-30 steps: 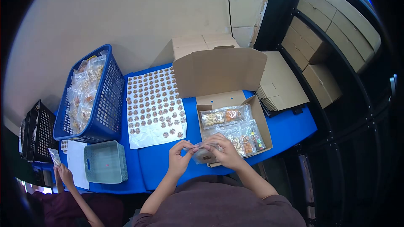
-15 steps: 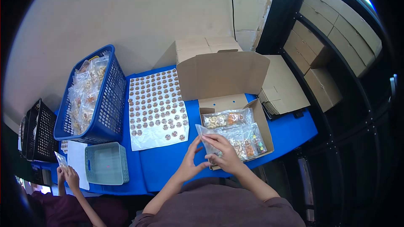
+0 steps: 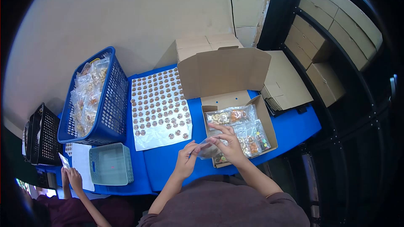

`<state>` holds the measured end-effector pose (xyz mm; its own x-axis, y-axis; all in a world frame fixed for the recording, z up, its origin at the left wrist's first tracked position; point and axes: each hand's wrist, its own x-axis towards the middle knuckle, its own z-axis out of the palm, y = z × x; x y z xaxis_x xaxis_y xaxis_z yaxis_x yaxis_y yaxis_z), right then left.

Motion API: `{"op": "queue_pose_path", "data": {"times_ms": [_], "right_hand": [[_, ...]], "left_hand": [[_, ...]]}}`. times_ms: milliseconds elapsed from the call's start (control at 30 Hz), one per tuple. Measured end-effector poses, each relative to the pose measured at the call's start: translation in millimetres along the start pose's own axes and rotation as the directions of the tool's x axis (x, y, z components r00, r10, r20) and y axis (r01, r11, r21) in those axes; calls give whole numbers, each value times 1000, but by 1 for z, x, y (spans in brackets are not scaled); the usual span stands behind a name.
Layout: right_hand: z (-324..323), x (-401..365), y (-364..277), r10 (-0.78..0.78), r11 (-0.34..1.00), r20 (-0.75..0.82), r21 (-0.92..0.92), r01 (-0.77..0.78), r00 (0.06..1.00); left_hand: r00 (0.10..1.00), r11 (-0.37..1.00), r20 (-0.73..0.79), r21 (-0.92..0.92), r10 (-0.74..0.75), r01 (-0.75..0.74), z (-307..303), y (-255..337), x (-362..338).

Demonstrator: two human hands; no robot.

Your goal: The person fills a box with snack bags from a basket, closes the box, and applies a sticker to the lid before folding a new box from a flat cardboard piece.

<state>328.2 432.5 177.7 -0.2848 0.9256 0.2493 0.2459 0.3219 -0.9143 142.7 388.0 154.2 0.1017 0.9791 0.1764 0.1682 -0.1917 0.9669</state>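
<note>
A clear plastic bag (image 3: 205,149) is stretched between my two hands, near the front left corner of the open cardboard box (image 3: 273,136). My left hand (image 3: 186,158) pinches its left side, and my right hand (image 3: 228,143) grips its upper right edge. What the bag contains, if anything, cannot be made out. Inside the box, a clear pack of nuts and orange pieces (image 3: 231,115) lies along the back. More filled packs (image 3: 251,143) are in front of it, partly hidden by my right hand.
Left of the box lies a sheet of round stickers (image 3: 158,105). Beyond it stand a blue basket of filled bags (image 3: 122,96), a pale green tray (image 3: 110,164) and a black basket (image 3: 45,138). Flat cardboard (image 3: 288,84) lies right. A co-worker's hands (image 3: 72,176) hold a small packet.
The bag has tilted from upright to lower and flatter between my hands. My left hand now pinches its edge. The view has shifted slightly.
</note>
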Motion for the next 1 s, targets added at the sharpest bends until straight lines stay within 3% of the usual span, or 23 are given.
{"op": "queue_pose_path", "data": {"times_ms": [33,100,167,200,233,267,367,433,500,533,567,600,633,700,767,833,900,1000], "right_hand": [[-3,1,4,8,998,20,59,-9,1000],[-4,0,4,10,993,47,121,-15,999],[-6,-5,-5,239,927,98,273,-257,966],[-5,-7,-7,234,929,103,270,-254,967],[-2,-8,-8,158,959,-60,246,-139,986],[0,-8,-9,73,978,-218,205,-27,973],[9,-11,-11,-17,991,-218,123,45,976],[19,-12,-13,-95,990,-133,89,107,987],[28,-14,-14,-242,970,37,29,241,970],[29,-16,-5,-252,957,87,-127,261,964],[35,-12,-12,-266,953,108,-117,278,958],[44,-8,-24,-174,984,-105,6,176,979],[50,-6,-31,-38,985,-295,151,86,955],[49,-2,-17,-24,992,-157,121,43,987],[55,0,-3,7,996,103,92,-17,995],[68,-1,14,-27,985,147,171,2,989],[78,-1,12,120,879,340,400,-259,933],[84,-2,-4,46,895,412,387,-220,910]], "left_hand": [[997,999,72,-31,-17,20,-3,2,1],[997,1000,74,-8,14,-14,-4,14,4],[996,999,78,7,43,-44,0,18,2],[998,996,-44,82,41,-37,3,16,0],[985,987,-164,158,48,-22,4,13,-2],[984,987,-171,159,53,-25,4,6,-4],[969,991,-220,99,109,-89,3,-7,-11],[981,977,-62,123,184,-176,11,-1,-14],[968,982,-166,43,189,-185,19,-1,-21],[991,997,-119,-24,66,-69,17,0,-25],[996,995,-68,-88,-53,47,14,0,-28],[986,995,-145,-48,76,-84,14,-3,-29],[982,996,-172,-41,74,-82,11,-4,-33],[953,996,-293,30,84,-79,6,-3,-43],[915,999,-403,6,32,-32,2,-3,-53],[863,1000,-505,-27,-15,1,-2,-4,-61],[818,997,-570,-43,-83,71,-7,-6,-68],[804,996,-589,-85,-81,38,-19,1,-81]]}}
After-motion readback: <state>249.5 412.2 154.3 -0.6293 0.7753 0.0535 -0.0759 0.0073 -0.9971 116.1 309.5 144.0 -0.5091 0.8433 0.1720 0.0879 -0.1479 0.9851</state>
